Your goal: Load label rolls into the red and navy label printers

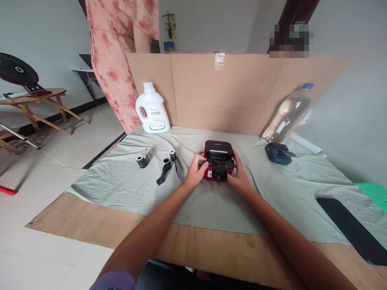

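A small red and black thermal printer sits on the cloth in front of me with its black lid raised. A strip of black paper hangs over its front. My left hand grips the printer's left side, its thumb at the edge of the opening. Around the right side wraps my right hand, its lower fingers close to the black strip. Left of the printer lie three partly unrolled black paper rolls. The inside of the printer is mostly hidden.
A cardboard panel stands along the back of the cloth-covered table. Before it are a white jug and a clear bottle. A dark printer and a black phone-like slab lie right. A person stands behind.
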A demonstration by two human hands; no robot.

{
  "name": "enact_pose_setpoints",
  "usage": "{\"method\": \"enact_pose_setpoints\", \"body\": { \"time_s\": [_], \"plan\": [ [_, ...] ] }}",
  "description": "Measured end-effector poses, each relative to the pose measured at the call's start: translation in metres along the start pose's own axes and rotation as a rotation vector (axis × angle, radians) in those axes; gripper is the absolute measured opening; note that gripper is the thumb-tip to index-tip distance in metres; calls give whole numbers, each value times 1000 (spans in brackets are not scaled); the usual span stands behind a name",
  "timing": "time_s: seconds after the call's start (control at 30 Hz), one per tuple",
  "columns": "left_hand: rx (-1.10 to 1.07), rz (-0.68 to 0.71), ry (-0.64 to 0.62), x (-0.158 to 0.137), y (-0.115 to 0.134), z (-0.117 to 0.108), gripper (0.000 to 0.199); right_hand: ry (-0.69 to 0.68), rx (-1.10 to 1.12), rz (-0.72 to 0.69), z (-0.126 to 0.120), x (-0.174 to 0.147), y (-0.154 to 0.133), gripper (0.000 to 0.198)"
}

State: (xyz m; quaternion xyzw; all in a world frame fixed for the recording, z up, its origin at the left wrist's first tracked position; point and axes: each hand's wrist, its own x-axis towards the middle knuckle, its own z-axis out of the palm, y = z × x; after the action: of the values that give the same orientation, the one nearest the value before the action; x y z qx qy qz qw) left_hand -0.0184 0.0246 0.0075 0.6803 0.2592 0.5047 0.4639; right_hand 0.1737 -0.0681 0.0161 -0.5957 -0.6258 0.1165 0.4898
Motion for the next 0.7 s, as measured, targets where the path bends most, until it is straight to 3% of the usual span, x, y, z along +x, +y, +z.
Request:
{"method": "enact_pose_setpoints", "body": {
  "time_s": [0.17, 0.33, 0.4, 0.57, 0.7],
  "plan": [
    [50, 61, 12, -5, 3, -2, 9, -54, 54, 43, -11, 6, -4, 88],
    [160, 134, 22, -9, 7, -5, 17, 86, 102, 81, -26, 8, -17, 46],
    [184, 152, 23, -10, 7, -6, 19, 106, 55, 70, -31, 18, -25, 39],
    [205, 145, 11, -9, 7, -8, 22, -167, -243, 26, -30, 75, -43, 32],
    [213, 171, -2, -9, 6, -10, 24, -570, -541, 16, -13, 122, -49, 25]
  ]
}}
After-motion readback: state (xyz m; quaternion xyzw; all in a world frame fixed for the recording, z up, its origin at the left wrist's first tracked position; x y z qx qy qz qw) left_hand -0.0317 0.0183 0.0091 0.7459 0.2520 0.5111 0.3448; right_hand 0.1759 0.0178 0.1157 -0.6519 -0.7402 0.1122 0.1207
